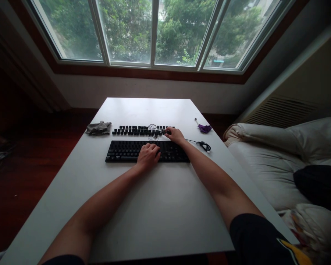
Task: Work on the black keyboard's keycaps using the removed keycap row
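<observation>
A black keyboard (127, 151) lies across the white table. My left hand (148, 155) rests over its middle, the fingers bent down and close together; the fingertips are hidden, so anything in them does not show. Beyond the keyboard, loose black keycaps (135, 130) stand in long rows. At the right part of those rows my right hand (175, 135) is closed in a pinch, with a small thin thing at the fingertips too small to name. Near it lie a clear round dish-like piece (152, 126) and another round clear piece (153, 138) just behind the keyboard.
A grey crumpled cloth (98, 128) lies at the left table edge. To the right are a purple cloth-like bundle (205, 128), a small thin stick (196, 120) and a coiled black cable (204, 145). A pale sofa (259, 162) stands beside the table (143, 213).
</observation>
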A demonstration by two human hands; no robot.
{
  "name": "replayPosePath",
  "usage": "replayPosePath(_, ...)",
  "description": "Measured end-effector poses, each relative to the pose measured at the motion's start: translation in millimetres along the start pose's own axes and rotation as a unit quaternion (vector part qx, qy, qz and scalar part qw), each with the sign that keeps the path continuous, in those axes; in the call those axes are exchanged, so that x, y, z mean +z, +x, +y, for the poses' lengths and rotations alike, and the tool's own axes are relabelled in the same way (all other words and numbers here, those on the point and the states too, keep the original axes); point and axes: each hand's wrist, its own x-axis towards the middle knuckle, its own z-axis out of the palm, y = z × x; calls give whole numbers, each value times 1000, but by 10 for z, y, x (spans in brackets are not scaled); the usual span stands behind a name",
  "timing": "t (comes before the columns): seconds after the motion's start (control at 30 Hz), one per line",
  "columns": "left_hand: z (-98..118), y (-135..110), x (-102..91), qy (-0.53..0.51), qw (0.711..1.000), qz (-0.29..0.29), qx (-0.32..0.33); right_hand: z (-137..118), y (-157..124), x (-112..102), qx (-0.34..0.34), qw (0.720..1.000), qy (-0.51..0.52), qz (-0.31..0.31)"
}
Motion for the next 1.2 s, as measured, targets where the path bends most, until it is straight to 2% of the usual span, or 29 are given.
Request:
replayPosePath(0.43,-13,2,19,-19,1000,11,1,-65,37,70,21,999,-25,-32)
replayPosePath(0.7,-8,1,8,-14,1000,9,1,-87,24,71,18,999,-27,-29)
replayPosePath(0.83,-9,-1,3,-7,1000,6,4,-90,-8,41,13,1000,-1,-6)
replayPosePath(0.93,2,-7,-8,1,1000,8,9,-114,-61,-16,3,998,43,42)
replayPosePath(1.03,20,-14,-19,10,1000,12,13,-147,-155,-97,-18,988,131,78)
replayPosePath(1.2,36,-9,-21,15,1000,19,7,-148,-410,-240,-27,944,320,71)
